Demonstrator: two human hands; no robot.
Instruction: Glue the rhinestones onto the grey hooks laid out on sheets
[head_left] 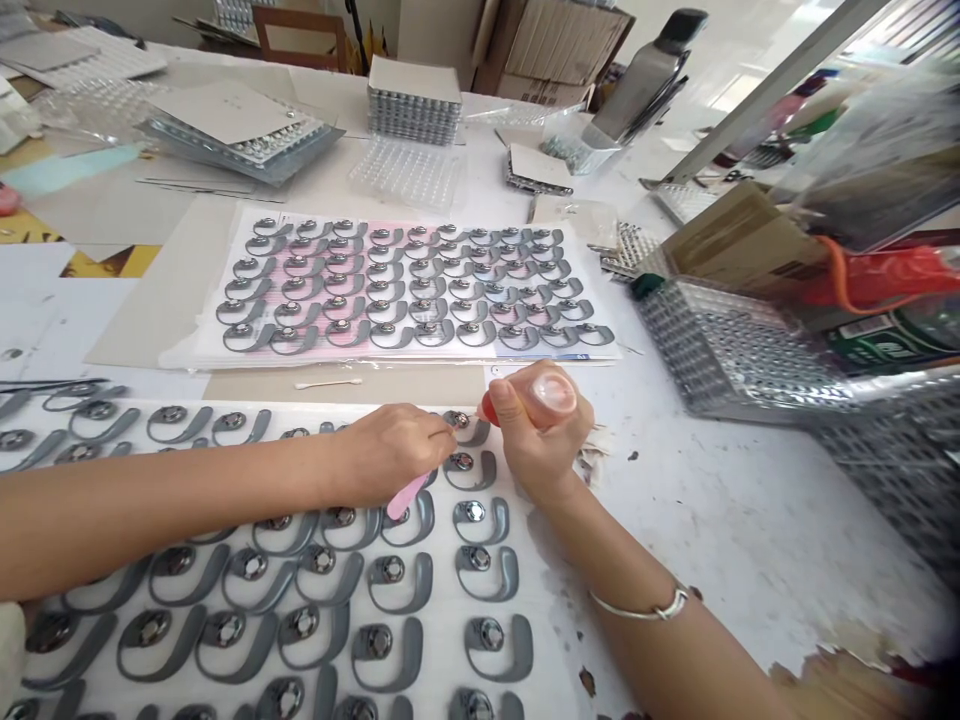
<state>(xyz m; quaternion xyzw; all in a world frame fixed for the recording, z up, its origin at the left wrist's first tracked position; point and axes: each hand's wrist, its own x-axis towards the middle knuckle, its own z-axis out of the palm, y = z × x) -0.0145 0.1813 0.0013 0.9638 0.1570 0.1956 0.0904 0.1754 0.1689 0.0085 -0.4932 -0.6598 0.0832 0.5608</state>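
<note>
Left hand (397, 450): reaching in from the left, fingers curled together and pinching a pink-handled tool (407, 497), handle poking out toward the near side. Can't tell if the fingertips are actually touching the piece there.
Right hand (546, 455): wrapping its fingers around a small squeeze bottle (536, 388) of orange-pink stuff, thumb pressing along the side. Red collar and nozzle are pointing left.
Grey piece (480, 430): sitting right by the nozzle, at the far right corner of the near sheet (439, 610), where rows of similar curved pieces with shiny round stones are lying.
Bracelet (637, 608): circling the right wrist, silver-looking.
Cotton swab (328, 383): lying between the near sheet and the far sheet (409, 355). That far one is carrying more grey pieces over pink printing, too small to read.
Green label (862, 340): showing pale lettering on the right, way too blurry for a brand, sorry.
Carton (540, 55): standing at the far side, showing some dark printing nobody's reading at this size.
</note>
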